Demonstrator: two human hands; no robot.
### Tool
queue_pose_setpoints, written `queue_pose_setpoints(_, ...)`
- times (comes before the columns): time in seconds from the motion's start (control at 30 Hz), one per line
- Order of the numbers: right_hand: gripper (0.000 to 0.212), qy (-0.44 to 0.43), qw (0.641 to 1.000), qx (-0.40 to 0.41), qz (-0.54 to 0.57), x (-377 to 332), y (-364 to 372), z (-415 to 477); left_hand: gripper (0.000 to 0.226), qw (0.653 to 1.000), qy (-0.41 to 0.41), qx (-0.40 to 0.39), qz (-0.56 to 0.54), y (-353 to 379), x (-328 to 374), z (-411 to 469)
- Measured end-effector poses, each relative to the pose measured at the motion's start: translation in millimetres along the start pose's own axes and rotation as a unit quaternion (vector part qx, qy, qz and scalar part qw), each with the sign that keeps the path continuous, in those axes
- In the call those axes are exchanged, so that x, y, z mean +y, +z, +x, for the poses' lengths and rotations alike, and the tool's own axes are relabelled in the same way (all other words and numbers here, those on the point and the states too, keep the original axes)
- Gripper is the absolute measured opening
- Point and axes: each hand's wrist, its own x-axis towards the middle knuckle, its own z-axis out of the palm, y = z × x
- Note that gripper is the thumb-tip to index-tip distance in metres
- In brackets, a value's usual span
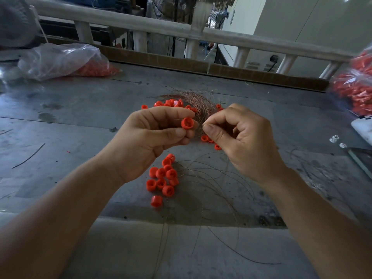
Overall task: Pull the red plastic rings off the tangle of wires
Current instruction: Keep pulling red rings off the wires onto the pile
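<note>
"Red plastic ring [188,123], held over the grey metal worktop [80,109] beside the tangle of thin coppery wires [194,100], left hand's [149,141] fingers [171,114] curled round it. How to free it?"

"Right hand's [249,141] fingers [213,132] pinch a strand [200,127]; I'd draw straight apart, steadily, not twisting."

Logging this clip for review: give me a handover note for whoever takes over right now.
Left hand pinches one red ring. Right hand pinches strands of the wire tangle, beside that ring.
The tangle lies on the metal table behind the hands, more rings around it.
Done: loose pile of rings by the left wrist, apparently freed.
Left: pull the held ring off, then the rings at the tangle.
</note>
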Motion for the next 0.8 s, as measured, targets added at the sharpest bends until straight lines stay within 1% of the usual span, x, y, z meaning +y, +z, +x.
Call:
queue_pose_setpoints(0.13, 0.007, -0.003, 1.0, -0.008, -0.009, 1.4, -1.7, 0.1, 0.029, 1.0, -0.001, -0.006, -0.02, -0.9, 1.8, 0.1)
queue_pose_setpoints(0.33, 0.006, -0.008, 1.0, -0.016, -0.013, 1.6, -2.2, 0.5, 0.029, 1.0, -0.009, -0.019, -0.016, -0.9, 2.3, -0.5)
queue_pose_setpoints(0.8, 0.009, 0.023, 0.999, -0.026, -0.002, 0.6, -3.3, -0.4, 0.027, 1.0, -0.013, -0.015, -0.014, -1.6, 1.7, -0.7)
